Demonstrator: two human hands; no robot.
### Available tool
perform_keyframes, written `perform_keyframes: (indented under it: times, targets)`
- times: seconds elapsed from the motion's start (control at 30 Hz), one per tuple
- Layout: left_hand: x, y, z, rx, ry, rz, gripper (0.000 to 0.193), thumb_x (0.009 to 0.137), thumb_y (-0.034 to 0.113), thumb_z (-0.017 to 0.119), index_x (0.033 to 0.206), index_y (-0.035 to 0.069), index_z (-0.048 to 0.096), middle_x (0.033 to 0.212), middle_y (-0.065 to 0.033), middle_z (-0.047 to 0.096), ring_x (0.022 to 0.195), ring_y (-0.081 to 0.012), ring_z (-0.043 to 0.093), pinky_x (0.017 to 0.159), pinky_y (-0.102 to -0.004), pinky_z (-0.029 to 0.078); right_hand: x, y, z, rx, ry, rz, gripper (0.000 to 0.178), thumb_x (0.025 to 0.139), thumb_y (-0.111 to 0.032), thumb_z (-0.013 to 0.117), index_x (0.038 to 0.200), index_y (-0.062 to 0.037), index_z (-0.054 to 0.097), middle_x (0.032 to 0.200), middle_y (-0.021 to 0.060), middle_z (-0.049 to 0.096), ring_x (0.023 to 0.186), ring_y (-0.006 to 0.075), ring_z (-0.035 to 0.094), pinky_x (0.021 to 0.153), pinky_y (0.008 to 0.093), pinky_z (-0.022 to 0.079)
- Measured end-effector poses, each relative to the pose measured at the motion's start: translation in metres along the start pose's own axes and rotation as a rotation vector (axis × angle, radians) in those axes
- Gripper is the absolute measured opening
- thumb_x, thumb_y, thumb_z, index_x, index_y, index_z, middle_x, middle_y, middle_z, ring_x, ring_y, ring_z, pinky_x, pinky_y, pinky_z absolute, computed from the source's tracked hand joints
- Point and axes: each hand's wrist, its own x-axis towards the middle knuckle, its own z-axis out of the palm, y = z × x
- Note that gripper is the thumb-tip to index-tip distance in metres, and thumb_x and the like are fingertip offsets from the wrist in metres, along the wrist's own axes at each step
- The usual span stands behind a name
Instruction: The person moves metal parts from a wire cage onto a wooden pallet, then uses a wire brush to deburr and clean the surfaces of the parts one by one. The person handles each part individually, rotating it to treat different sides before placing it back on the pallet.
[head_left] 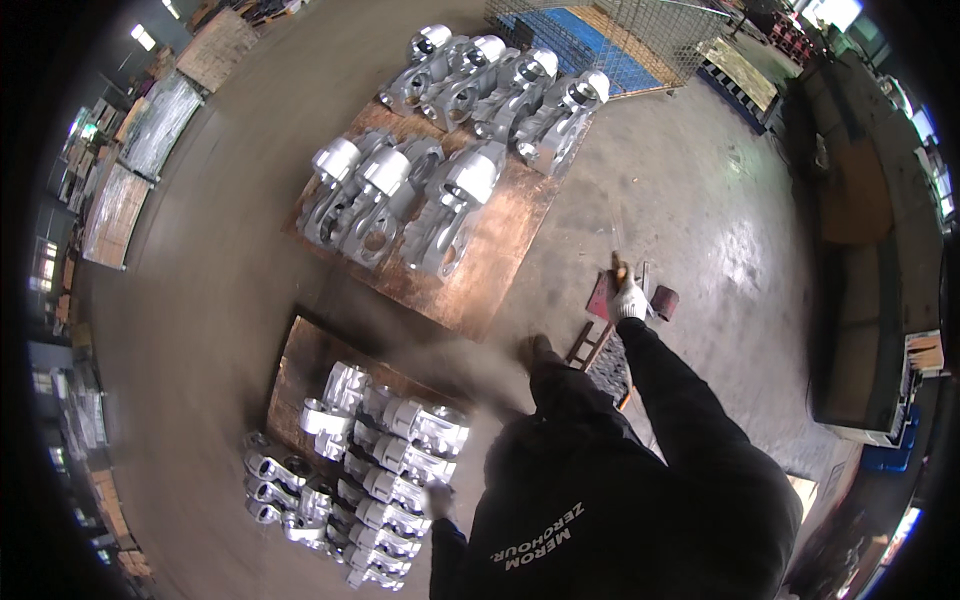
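Observation:
My right hand (pixel 628 300), in a white glove, reaches forward over the floor. Its fingers are closed around a narrow tool with an orange-brown part (pixel 620 267); its exact kind is too small to make out. Close to that hand are a flat red piece (pixel 599 296) and a dark red cylinder (pixel 664 302). Low at my left side, my left hand (pixel 438 499) is beside rows of silver metal castings (pixel 395 490) on the nearer board (pixel 295 385). That hand is small and blurred, so its fingers do not show clearly.
Larger silver castings (pixel 465 180) stand in two rows on a farther brown board (pixel 520 235). Beyond them is a wire mesh cage (pixel 690 45) over a blue base. A narrow rack (pixel 590 345) lies by my foot. Wrapped stacks (pixel 160 125) line the left side.

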Motion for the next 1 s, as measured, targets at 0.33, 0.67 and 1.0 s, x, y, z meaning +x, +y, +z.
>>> perform_keyframes:
  times: [0.33,0.67,1.0]
  targets:
    - [-0.004,0.090,0.092,-0.356,0.068,-0.241,0.015,0.090,0.008,0.067,0.078,0.008,0.059,0.070,-0.0011,0.058,0.061,-0.0163,0.057,0.060,-0.0346,0.052,0.194,0.020,0.042,0.420,0.129,0.173,0.038,0.101,-0.035,0.060,0.125,-0.0067,0.060,0.103,0.0311,0.070,0.099,0.0483,0.067,0.081,0.0520,0.054]
    - [0.107,0.330,0.216,0.227,-0.032,0.107,0.031,0.095,0.017,0.070,0.122,0.003,0.064,0.096,-0.0076,0.069,0.081,-0.0198,0.067,0.069,-0.0329,0.055,0.429,0.020,0.068,0.397,0.181,0.299,0.054,0.097,-0.053,0.058,0.122,-0.0045,0.060,0.105,0.0303,0.071,0.101,0.0481,0.068,0.087,0.0530,0.054]
    - [0.109,0.427,0.275,0.453,-0.197,0.212,0.025,0.097,0.008,0.060,0.121,0.002,0.064,0.105,-0.0070,0.070,0.090,-0.0145,0.064,0.079,-0.0289,0.053,0.462,0.002,0.058,0.330,0.364,0.350,0.052,0.098,-0.046,0.061,0.127,-0.0027,0.055,0.082,0.0288,0.070,0.076,0.0476,0.070,0.065,0.0556,0.054]
